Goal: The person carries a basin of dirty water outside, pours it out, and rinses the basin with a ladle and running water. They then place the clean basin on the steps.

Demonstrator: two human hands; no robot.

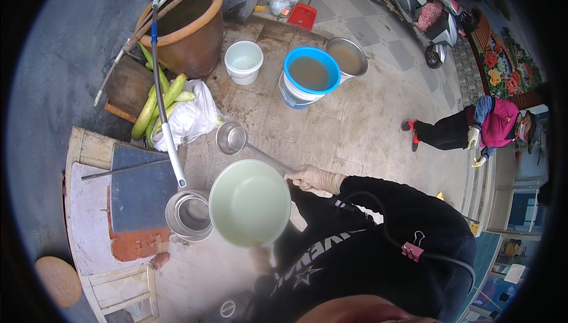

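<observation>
My right hand (315, 179), in a pale thin glove, grips the handle of a metal ladle (231, 137); the ladle's bowl is beyond the basin's upper rim. My left hand (262, 256) is blurred and partly hidden at the lower rim of a pale green plastic basin (249, 203), which it holds. Nothing distinct shows inside this basin. Just left of it stand nested metal pots (188, 215). Farther off, a blue basin (312, 70) of murky liquid sits on a white bucket (297, 99), beside a metal basin (347, 57) of brownish liquid and a white bucket (243, 63).
A large clay pot (191, 43), leaning poles, long green gourds (155, 110) and a white sack (195, 114) line the wall. A worn board (142, 194) lies at left. A red dustpan (302, 17) is farther back. One person (492, 123) stands right; another is by parked scooters.
</observation>
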